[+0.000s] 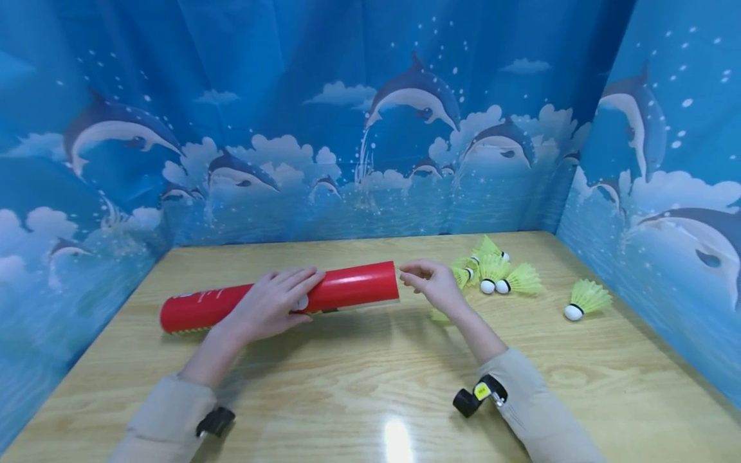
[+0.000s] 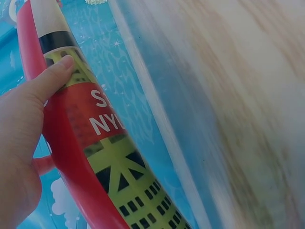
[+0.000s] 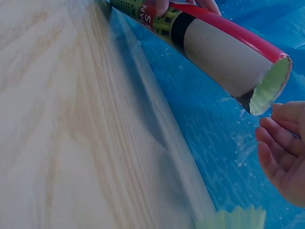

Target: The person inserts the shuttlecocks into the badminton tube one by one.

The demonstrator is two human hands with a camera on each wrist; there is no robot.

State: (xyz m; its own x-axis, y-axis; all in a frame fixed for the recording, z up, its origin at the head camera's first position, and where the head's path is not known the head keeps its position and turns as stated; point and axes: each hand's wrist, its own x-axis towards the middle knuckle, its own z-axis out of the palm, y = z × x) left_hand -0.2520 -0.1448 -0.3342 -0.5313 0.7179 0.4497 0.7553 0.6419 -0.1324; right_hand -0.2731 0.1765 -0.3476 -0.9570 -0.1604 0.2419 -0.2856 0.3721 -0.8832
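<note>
A red shuttlecock tube (image 1: 359, 286) lies across my left hand's grip, its right end raised off the table. My left hand (image 1: 274, 302) holds it around the middle, thumb on the printed side in the left wrist view. The tube's open end faces right, and the pale green skirt of a shuttlecock (image 3: 269, 88) shows inside it. Right at that opening is my right hand (image 1: 434, 286), thumb and forefinger together at the skirt's edge, apparently pinching it. The shuttlecock's cork is hidden in the tube.
Several yellow-green shuttlecocks (image 1: 493, 269) lie in a cluster behind and right of my right hand. Another shuttlecock (image 1: 587, 299) lies apart, near the right edge of the wooden table (image 1: 336, 399). A blue dolphin-print curtain (image 1: 289, 128) stands behind and at the sides.
</note>
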